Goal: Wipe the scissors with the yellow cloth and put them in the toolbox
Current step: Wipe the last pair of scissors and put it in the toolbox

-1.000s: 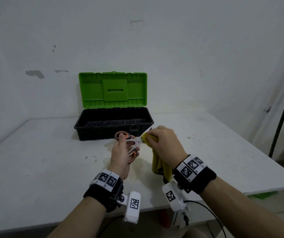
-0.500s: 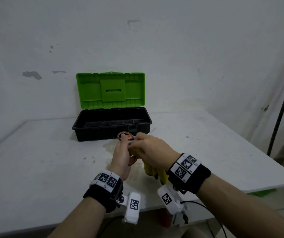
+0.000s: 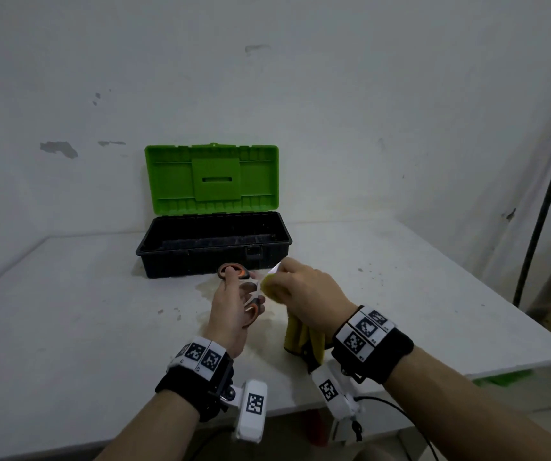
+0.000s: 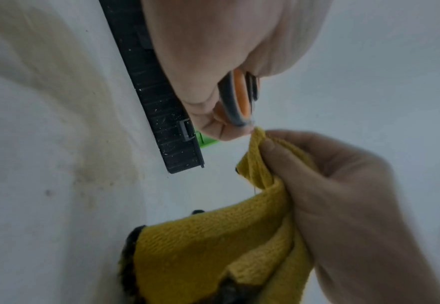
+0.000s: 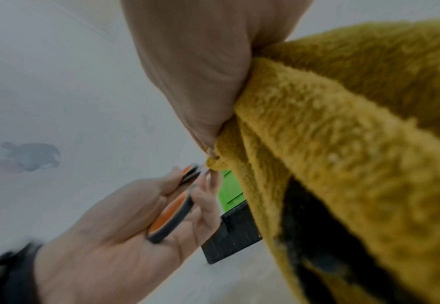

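Note:
My left hand grips the scissors by their orange and grey handles, thumb through the upper loop, blades pointing right. My right hand pinches the yellow cloth folded around the blades; only the blade tip shows past the fingers. The rest of the cloth hangs below my right palm. Both hands hover over the table just in front of the open toolbox, a black tub with an upright green lid. The scissor handles also show in the right wrist view.
The white table carries a yellowish stain under the hands and a few dark specks. A white wall stands behind the toolbox. A dark pole leans at the right, past the table's edge.
My right hand slid the cloth left toward the handles half a second ago, then back right along the blades, so the blade tip shows again. The left hand stayed in place.

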